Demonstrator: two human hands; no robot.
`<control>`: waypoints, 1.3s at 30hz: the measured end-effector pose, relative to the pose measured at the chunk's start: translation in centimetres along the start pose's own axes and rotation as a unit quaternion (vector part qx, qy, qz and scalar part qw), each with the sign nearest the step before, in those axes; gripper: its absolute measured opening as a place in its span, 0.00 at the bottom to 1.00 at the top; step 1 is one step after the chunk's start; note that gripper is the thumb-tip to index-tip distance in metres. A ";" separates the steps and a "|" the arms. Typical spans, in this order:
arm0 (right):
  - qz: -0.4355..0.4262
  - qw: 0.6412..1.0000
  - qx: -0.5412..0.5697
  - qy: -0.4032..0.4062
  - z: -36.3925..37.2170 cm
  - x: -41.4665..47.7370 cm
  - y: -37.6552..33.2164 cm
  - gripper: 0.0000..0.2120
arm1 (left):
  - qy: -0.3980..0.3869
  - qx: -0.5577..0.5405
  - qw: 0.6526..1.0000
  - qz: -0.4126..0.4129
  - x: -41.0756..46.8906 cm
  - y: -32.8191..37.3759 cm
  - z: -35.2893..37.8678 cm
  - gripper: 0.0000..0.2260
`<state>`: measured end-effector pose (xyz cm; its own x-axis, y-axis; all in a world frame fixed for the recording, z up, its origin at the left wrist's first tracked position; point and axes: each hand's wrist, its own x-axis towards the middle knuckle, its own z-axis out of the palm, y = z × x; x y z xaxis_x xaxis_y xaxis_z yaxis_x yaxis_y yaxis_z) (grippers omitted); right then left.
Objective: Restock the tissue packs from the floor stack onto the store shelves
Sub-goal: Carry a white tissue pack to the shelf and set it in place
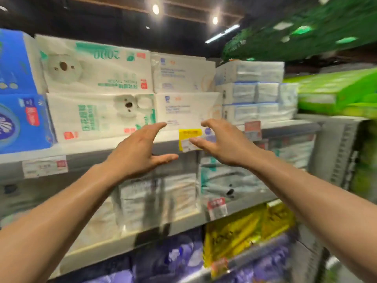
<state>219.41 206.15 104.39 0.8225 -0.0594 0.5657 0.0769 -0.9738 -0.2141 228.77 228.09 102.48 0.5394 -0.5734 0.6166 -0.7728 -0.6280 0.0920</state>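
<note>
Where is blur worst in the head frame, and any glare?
Head view: motion blur smears the lower packs and green packs at right; upper white packs, left hand and right hand read sharper; ceiling spotlights blow out; the shelf edge bows.

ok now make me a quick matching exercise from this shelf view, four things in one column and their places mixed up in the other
Things:
1. blue packs
2. yellow tag
3. purple packs
4. green packs

Places:
a. lowest in view, beneath the arms
b. far right, past the shelf end
c. far left on the upper shelf
d. on that shelf's front edge, between the left hand and the right hand

Pairs: 1-c, 2-d, 3-a, 4-b
</note>
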 end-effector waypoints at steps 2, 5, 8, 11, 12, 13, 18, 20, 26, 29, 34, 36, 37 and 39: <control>0.012 1.000 -0.002 -0.001 -1.0 -3.1 1.3 0.28 | -0.008 -0.022 0.999 0.027 -0.4 3.3 0.7 0.46; 0.050 0.999 -0.001 0.005 -3.4 -8.5 4.4 0.26 | -0.030 -0.062 0.995 0.066 -0.6 9.5 2.2 0.45; 0.089 0.996 -0.004 0.000 -6.4 -14.3 8.5 0.27 | -0.065 -0.089 0.989 0.103 -0.5 16.3 5.0 0.44; 0.145 0.989 -0.006 0.011 -10.2 -20.7 13.5 0.27 | -0.091 -0.111 0.978 0.153 0.3 24.7 8.6 0.45; 0.164 0.986 -0.005 0.012 -11.6 -23.0 15.3 0.27 | -0.097 -0.123 0.974 0.163 0.5 27.8 10.0 0.45; 0.184 0.983 -0.004 0.010 -12.9 -25.4 17.3 0.26 | -0.107 -0.141 0.969 0.171 0.6 31.0 11.4 0.45; 0.281 0.959 -0.022 -0.025 -19.6 -37.4 27.2 0.28 | -0.171 -0.204 0.934 0.238 0.0 47.7 19.2 0.54; 0.326 0.944 -0.031 -0.034 -22.3 -41.8 30.7 0.28 | -0.207 -0.230 0.918 0.247 -0.5 53.9 21.9 0.53; 0.453 0.889 -0.048 -0.049 -27.4 -53.1 40.7 0.27 | -0.278 -0.249 0.882 0.286 -0.5 68.7 29.2 0.49; 0.509 0.858 -0.049 -0.059 -28.7 -57.8 46.1 0.28 | -0.317 -0.251 0.858 0.317 0.1 75.2 33.2 0.46; 0.589 0.803 -0.060 -0.067 -30.6 -64.1 56.0 0.29 | -0.361 -0.255 0.809 0.386 3.3 85.7 41.3 0.41; 0.612 0.786 -0.067 -0.055 -32.0 -66.0 60.0 0.30 | -0.363 -0.267 0.791 0.414 5.6 90.4 44.6 0.42; 0.624 0.777 -0.071 -0.044 -33.0 -66.8 62.0 0.30 | -0.362 -0.275 0.781 0.427 6.9 92.9 46.1 0.43; 0.658 0.749 -0.075 -0.024 -35.3 -68.2 65.5 0.30 | -0.367 -0.282 0.760 0.456 9.5 98.1 48.2 0.42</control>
<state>148.47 138.64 79.87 0.1498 -0.9849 -0.0874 -0.8798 -0.0925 -0.4663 174.21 135.68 79.67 -0.4245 -0.9044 0.0424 -0.8463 0.4130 0.3366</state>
